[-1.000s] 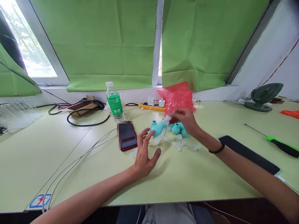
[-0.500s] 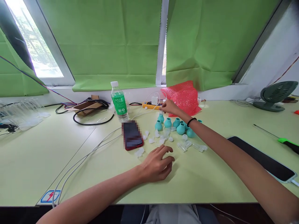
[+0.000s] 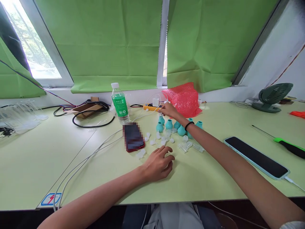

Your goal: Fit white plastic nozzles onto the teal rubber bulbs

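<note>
My left hand [image 3: 160, 162] rests on the light green table with its fingers curled and spread apart, holding nothing. My right hand [image 3: 168, 109] reaches over the table, fingertips pinched just above a teal bulb [image 3: 161, 120] and close to the yellow power strip [image 3: 152, 108]. Whatever the pinch holds is too small to make out. Several teal bulbs [image 3: 181, 130] stand beneath my right forearm. Between my hands lie small white plastic caps [image 3: 158, 135] and clear tube pieces [image 3: 184, 147].
Left of centre are a water bottle [image 3: 120, 105] and a dark phone [image 3: 133, 136]. Red bubble wrap [image 3: 184, 100] lies behind my right hand. Rightward are another phone [image 3: 257, 156], a screwdriver [image 3: 288, 148] and a fan [image 3: 273, 97]. Cables and clear plastic containers [image 3: 22, 116] sit at the left.
The whole view has shifted a little, moving most things slightly left in the picture. My right hand remains near the teal bulbs and power strip; my left hand keeps its pose.
</note>
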`<state>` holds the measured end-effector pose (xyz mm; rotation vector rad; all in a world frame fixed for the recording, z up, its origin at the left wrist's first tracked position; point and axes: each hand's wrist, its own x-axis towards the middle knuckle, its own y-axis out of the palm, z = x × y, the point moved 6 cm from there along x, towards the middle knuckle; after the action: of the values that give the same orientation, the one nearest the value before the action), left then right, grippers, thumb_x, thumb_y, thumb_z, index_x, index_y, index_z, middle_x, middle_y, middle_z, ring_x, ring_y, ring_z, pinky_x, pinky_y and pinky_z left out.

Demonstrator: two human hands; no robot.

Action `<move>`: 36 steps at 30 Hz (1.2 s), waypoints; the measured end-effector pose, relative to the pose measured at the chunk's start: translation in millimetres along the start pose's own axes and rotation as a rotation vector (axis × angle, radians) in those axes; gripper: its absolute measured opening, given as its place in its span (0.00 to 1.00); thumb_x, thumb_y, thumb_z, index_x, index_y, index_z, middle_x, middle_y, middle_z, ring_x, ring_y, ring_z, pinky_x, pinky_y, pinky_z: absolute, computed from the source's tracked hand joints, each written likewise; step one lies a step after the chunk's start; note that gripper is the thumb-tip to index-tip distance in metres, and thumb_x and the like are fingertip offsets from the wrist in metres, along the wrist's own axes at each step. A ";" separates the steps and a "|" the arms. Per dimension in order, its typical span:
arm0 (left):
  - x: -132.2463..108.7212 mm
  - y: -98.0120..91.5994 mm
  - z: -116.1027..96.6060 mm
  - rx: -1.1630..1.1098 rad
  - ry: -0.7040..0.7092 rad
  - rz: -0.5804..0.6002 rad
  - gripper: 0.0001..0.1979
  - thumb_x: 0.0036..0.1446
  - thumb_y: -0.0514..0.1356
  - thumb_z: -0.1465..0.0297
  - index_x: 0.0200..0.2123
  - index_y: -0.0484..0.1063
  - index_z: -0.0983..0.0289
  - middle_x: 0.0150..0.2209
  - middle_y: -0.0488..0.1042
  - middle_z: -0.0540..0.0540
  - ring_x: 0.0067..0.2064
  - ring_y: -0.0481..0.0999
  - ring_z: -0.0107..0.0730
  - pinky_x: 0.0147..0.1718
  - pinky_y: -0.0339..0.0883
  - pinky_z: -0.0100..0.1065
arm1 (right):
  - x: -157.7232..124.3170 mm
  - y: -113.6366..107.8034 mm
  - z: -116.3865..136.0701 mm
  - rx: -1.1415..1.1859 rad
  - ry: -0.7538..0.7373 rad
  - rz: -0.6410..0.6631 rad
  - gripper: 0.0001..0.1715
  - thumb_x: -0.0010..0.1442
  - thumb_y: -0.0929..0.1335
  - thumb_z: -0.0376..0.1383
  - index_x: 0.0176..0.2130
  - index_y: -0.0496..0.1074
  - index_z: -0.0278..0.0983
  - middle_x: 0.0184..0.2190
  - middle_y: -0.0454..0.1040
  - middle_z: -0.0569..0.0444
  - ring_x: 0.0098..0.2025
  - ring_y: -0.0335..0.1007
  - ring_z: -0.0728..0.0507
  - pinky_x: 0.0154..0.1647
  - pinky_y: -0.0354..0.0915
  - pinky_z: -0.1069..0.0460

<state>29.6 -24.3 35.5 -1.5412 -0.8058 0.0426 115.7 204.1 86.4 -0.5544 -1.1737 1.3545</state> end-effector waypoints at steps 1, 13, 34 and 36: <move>-0.1 2.3 0.8 0.026 -0.011 0.034 0.10 0.51 0.49 0.73 0.37 0.66 0.65 0.42 0.62 0.60 0.41 0.64 0.35 0.38 0.62 0.35 | -1.5 -0.9 0.2 -0.017 0.011 -0.019 0.15 0.47 0.64 0.42 0.26 0.69 0.31 0.24 0.72 0.49 0.25 0.66 0.47 0.24 0.58 0.56; -1.5 9.6 -0.8 0.163 0.006 0.180 0.10 0.53 0.47 0.70 0.37 0.64 0.64 0.39 0.64 0.57 0.40 0.63 0.34 0.37 0.60 0.35 | -55.8 -43.1 34.5 -0.083 -0.181 -0.371 0.18 0.53 0.59 0.37 0.44 0.63 0.33 0.39 0.68 0.47 0.40 0.63 0.43 0.39 0.57 0.51; 2.2 -2.9 38.9 0.424 -0.388 0.070 0.10 0.52 0.50 0.70 0.39 0.62 0.65 0.35 0.66 0.57 0.39 0.64 0.39 0.29 0.64 0.34 | -165.0 23.6 51.0 -0.049 -0.607 0.238 0.10 0.55 0.60 0.32 0.35 0.68 0.32 0.34 0.68 0.49 0.38 0.63 0.46 0.37 0.60 0.52; 2.2 -2.7 41.1 0.416 -0.401 0.066 0.13 0.52 0.51 0.67 0.41 0.61 0.64 0.36 0.65 0.58 0.40 0.63 0.40 0.31 0.64 0.36 | -167.0 21.5 46.0 -0.019 -0.601 0.227 0.09 0.55 0.60 0.32 0.35 0.68 0.32 0.34 0.68 0.49 0.38 0.63 0.46 0.37 0.61 0.52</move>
<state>10.2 11.9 31.9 -1.1739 -0.9869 0.5489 97.0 39.4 31.8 -0.3010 -1.6418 1.7756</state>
